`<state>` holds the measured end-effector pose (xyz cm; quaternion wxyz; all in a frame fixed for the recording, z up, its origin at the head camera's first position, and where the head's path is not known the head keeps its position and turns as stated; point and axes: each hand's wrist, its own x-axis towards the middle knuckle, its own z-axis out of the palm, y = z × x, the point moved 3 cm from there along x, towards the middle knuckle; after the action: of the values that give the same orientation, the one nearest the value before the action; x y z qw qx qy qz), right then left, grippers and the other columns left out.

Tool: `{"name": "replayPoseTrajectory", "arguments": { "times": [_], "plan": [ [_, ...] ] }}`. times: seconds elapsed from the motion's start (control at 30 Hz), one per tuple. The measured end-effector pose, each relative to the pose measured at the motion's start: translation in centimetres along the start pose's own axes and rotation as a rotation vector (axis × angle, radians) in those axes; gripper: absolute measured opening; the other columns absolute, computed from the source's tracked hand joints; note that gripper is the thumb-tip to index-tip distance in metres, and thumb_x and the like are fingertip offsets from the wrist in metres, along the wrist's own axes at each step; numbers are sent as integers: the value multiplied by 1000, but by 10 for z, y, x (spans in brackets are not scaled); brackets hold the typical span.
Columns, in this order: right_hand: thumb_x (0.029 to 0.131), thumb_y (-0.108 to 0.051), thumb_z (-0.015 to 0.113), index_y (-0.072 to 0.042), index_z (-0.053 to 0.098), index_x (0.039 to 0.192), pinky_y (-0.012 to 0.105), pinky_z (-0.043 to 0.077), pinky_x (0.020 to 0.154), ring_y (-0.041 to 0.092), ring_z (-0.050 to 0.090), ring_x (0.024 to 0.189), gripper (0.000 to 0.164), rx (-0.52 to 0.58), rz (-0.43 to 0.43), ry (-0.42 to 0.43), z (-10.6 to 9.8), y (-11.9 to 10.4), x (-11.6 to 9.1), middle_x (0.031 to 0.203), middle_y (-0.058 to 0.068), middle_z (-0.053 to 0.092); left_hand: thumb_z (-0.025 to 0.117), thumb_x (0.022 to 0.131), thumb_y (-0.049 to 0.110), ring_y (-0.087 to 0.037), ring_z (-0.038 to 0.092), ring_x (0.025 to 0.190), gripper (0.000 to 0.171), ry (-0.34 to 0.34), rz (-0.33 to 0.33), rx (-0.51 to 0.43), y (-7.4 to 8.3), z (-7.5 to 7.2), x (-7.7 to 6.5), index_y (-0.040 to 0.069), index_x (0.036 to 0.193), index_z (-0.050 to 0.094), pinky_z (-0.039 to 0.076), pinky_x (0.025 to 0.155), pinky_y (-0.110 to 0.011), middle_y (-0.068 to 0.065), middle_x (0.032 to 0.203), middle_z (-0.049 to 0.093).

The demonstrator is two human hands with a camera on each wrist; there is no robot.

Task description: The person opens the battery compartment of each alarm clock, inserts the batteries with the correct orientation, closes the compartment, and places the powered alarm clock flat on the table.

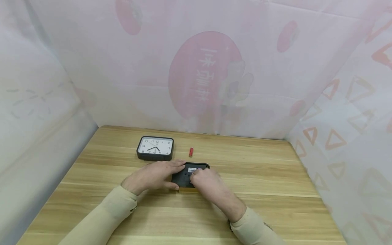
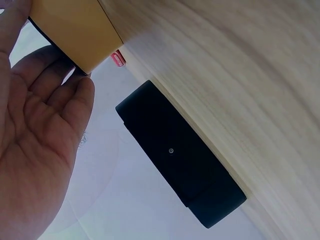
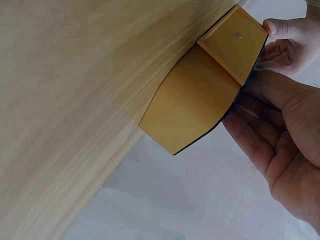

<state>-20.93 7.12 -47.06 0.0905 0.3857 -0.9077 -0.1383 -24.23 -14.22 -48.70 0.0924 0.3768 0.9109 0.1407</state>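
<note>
on the desk (image 1: 260, 163), left hand (image 1: 157, 175) curls round the box (image 1: 180, 178); right hand (image 1: 209, 182), bent, seems to work on it, grip hidden; next may need care.

The right hand (image 1: 208, 183) hides the lower right of the gold-sided case (image 1: 181, 179). In the head view, print on the white label (image 1: 192, 169), on the case, and the red battery (image 1: 191, 152), beyond it, is too small to read. The left wrist view crops the case.

a black clock (image 1: 155, 148) lies face-up on the table (image 1: 260, 170) before a pink-printed backdrop (image 1: 147, 68).
</note>
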Motion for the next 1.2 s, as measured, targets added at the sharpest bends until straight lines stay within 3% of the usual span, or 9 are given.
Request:
{"name": "replayPoseTrajectory", "arguments": {
  "times": [0.37,0.5,0.67,0.77,0.97,1.2],
  "plan": [
    [96,-19,94,-24,88,98,26,66,60,8,77,78,7,-84,-12,10,-3,-9,2,94,-8,85,90,104,48,-35,54,171,86,5,6,2,1,-1,-1,4,171,59,49,140,-55,-12,184,53],
    [97,-21,95,-23,89,103,27,68,64,9,80,80,8,-82,-29,26,-4,-7,2,98,-7,87,90,104,48,-35,54,171,86,4,9,-4,2,0,-1,4,171,59,49,141,-55,-12,184,53],
    [101,-29,92,-25,90,101,30,70,68,12,82,83,4,-18,-12,-36,-4,1,5,98,-7,88,91,103,50,-34,53,171,88,-5,2,2,3,-1,-1,5,172,59,49,141,-54,-11,185,52],
    [103,-37,89,-26,90,96,30,69,68,11,80,81,13,33,1,-72,-4,3,5,96,-8,89,91,103,50,-33,53,172,89,-10,-3,4,4,0,0,5,172,59,49,141,-53,-12,185,52],
    [103,-41,88,-24,91,98,30,70,70,10,81,82,18,103,36,-65,-5,4,5,95,-8,89,91,103,48,-34,54,171,88,-5,-1,-5,5,-1,0,4,172,58,48,141,-54,-12,185,52],
    [96,-47,91,-22,92,98,31,70,71,12,83,85,25,210,138,-53,-2,8,7,93,-6,89,91,103,47,-34,53,171,87,-9,-2,-15,3,0,0,4,172,58,48,141,-54,-12,185,52]
  ]
}}
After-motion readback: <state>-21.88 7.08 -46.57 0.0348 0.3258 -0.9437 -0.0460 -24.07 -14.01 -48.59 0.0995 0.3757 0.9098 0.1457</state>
